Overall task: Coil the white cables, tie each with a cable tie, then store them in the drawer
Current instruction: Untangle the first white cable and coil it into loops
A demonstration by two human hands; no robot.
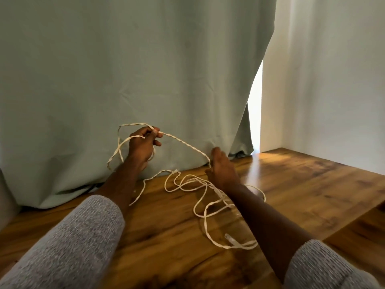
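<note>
- Ahead, I see the wooden table meet a pale green curtain; open surface stretches right.
- Left hand pinches raised loops of the twisted white cable.
- Right hand grips the strand above loose tangles; grey knit sleeves.
</note>
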